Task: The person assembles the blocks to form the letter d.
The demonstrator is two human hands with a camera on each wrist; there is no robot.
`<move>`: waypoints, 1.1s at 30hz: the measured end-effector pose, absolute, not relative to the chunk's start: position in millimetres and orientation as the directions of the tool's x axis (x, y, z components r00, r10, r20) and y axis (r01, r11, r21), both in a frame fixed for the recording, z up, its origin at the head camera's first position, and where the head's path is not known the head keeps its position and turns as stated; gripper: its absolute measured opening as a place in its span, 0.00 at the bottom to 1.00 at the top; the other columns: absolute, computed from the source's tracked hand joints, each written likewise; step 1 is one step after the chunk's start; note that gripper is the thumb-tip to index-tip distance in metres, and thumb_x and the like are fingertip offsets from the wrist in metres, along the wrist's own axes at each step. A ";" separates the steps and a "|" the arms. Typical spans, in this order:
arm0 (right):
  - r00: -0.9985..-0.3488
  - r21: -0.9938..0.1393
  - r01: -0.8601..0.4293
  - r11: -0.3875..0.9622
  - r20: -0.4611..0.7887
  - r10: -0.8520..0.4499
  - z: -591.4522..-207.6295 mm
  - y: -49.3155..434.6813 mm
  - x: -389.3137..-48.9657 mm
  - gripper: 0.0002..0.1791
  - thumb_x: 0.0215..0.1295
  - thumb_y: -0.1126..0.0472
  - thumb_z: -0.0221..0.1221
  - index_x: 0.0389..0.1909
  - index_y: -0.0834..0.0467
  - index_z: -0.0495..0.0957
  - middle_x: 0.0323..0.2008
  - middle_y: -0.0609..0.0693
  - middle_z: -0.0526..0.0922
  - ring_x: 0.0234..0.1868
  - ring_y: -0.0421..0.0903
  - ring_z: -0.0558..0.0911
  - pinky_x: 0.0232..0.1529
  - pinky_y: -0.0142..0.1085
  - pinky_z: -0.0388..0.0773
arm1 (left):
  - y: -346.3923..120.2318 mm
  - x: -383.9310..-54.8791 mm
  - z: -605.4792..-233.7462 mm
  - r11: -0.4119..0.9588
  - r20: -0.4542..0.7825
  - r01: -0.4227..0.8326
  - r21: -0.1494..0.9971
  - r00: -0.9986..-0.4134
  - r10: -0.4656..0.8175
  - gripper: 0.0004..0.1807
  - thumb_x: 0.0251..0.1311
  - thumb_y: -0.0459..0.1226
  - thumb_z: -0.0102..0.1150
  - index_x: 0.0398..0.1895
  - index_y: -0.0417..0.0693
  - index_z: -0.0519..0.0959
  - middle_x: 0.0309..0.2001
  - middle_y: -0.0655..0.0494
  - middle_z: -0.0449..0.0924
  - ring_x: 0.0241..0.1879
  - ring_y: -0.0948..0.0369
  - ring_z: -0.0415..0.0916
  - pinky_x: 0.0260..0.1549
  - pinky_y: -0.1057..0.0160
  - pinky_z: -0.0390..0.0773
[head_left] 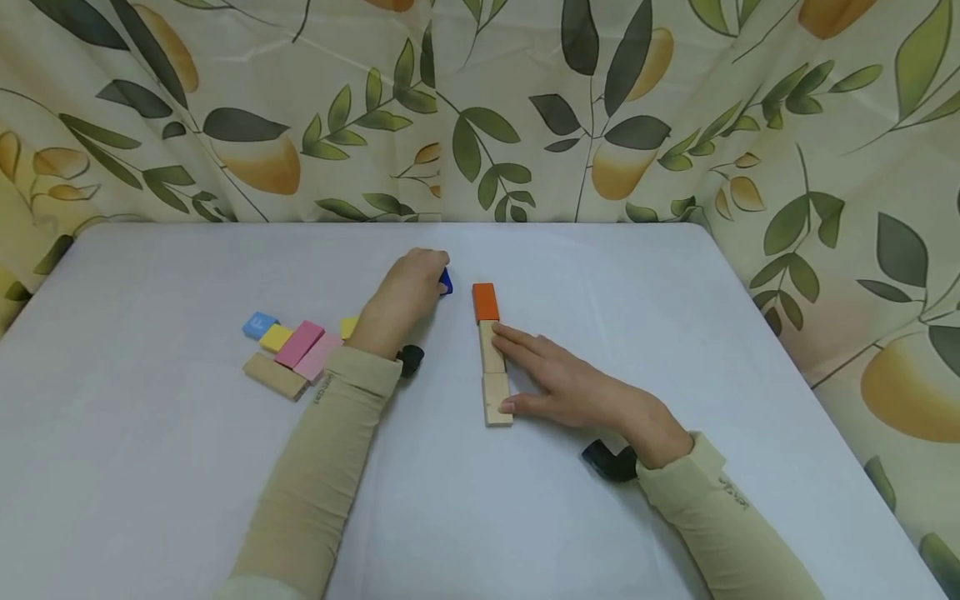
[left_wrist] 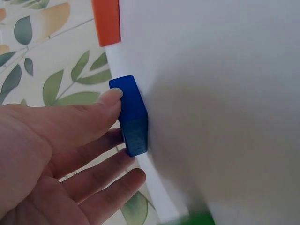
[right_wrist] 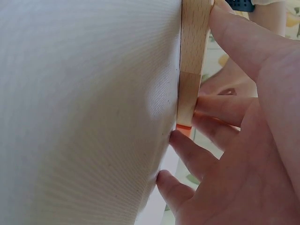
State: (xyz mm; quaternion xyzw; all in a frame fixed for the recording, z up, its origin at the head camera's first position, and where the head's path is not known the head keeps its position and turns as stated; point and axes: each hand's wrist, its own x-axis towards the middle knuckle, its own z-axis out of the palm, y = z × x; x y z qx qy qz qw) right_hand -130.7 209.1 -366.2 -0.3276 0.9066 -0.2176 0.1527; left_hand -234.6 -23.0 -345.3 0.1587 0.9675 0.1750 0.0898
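Observation:
Between thumb and fingers, my left hand (head_left: 401, 293) pinches a dark blue block (left_wrist: 132, 110) near the far side of the table, mostly covered by the hand in the head view. To its right, an orange block (head_left: 485, 301) and two plain wooden blocks, the farther (head_left: 491, 347) and the nearer (head_left: 496, 402), lie end to end in a row. My right hand (head_left: 573, 379) rests along the right side of this row. Its thumb touches the nearer wooden block and its fingertips the farther one, fingers extended.
Left of my left arm, a light blue block (head_left: 259, 324), a yellow block (head_left: 276, 337), two pink blocks (head_left: 299, 343) and a wooden block (head_left: 274, 377) lie close together. Another yellow block (head_left: 348, 327) shows partly behind the left wrist. A patterned curtain (head_left: 480, 108) hangs behind the white table (head_left: 187, 483).

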 end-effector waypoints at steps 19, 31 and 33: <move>-0.736 -0.506 -0.519 0.688 -0.144 -0.661 -365.3 210.8 -129.5 0.47 0.66 0.44 0.62 0.77 0.59 0.52 0.80 0.51 0.48 0.79 0.52 0.51 0.77 0.56 0.49 | 0.1 -245.6 -352.2 0.846 -0.067 0.298 0.442 -0.930 0.362 0.18 0.69 0.34 0.57 0.60 0.39 0.75 0.54 0.45 0.81 0.53 0.52 0.77 0.60 0.55 0.76; -0.729 -0.504 -0.534 0.679 -0.133 -0.672 -363.4 210.4 -129.7 0.46 0.66 0.45 0.62 0.77 0.59 0.52 0.79 0.52 0.49 0.79 0.52 0.52 0.77 0.55 0.50 | 9.4 -251.3 -354.7 0.816 -0.053 0.316 0.484 -0.920 0.388 0.23 0.71 0.34 0.53 0.68 0.41 0.70 0.64 0.45 0.76 0.66 0.50 0.71 0.69 0.54 0.67; -0.729 -0.504 -0.534 0.679 -0.134 -0.672 -363.3 210.7 -129.7 0.46 0.66 0.45 0.62 0.77 0.59 0.52 0.79 0.53 0.49 0.79 0.52 0.52 0.77 0.54 0.50 | 11.0 -251.9 -355.1 0.818 -0.048 0.320 0.478 -0.920 0.388 0.22 0.71 0.33 0.52 0.68 0.40 0.70 0.64 0.45 0.76 0.66 0.50 0.71 0.69 0.54 0.67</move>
